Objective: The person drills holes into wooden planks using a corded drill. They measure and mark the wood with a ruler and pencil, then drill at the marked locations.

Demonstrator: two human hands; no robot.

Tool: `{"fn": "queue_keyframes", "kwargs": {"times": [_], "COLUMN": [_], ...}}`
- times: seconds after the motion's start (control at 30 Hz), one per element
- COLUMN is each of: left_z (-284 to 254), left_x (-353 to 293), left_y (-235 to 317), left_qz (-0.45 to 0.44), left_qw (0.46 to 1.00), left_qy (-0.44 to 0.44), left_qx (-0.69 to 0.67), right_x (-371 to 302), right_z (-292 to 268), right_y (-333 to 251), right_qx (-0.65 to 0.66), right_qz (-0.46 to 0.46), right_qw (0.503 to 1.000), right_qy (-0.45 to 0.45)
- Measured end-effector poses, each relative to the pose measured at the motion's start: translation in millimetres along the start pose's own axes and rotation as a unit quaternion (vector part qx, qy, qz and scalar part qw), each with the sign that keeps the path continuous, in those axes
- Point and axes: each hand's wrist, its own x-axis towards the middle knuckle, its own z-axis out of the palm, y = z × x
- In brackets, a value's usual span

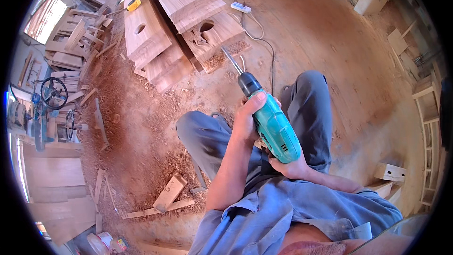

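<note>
A teal power drill with a black chuck is held over my lap. My left hand wraps round its front body just behind the chuck, thumb on top. My right hand grips it at the rear, its fingers mostly hidden under the body. A long metal drill bit points up and left. Its tip appears in front of the end of a thick wooden board with a round hole and a rough hollow; I cannot tell whether they touch. A second holed board lies above it.
Left of a dark gap lies another holed plank; a yellow tape measure rests there. A white power strip and black cord lie on the floor. Wood shavings, an offcut and a handwheel machine are at left.
</note>
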Motion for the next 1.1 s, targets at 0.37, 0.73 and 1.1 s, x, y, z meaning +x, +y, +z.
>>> {"fn": "queue_keyframes", "kwargs": {"times": [0.37, 0.73, 1.1], "left_z": [16, 72, 78], "left_x": [-13, -27, -14], "left_y": [-12, -19, -26], "left_qz": [-0.001, 0.037, 0.033], "left_qw": [0.999, 0.996, 0.998], "left_qy": [-0.032, -0.02, 0.005], "left_qx": [-0.015, 0.077, 0.055], "right_x": [-25, -49, -38], "right_z": [-13, -48, -46], "right_y": [-17, -9, -31], "right_qx": [0.032, 0.025, 0.088], "right_qz": [0.015, 0.036, 0.078], "right_qw": [0.999, 0.998, 0.991], "right_qy": [-0.006, -0.049, 0.057]}}
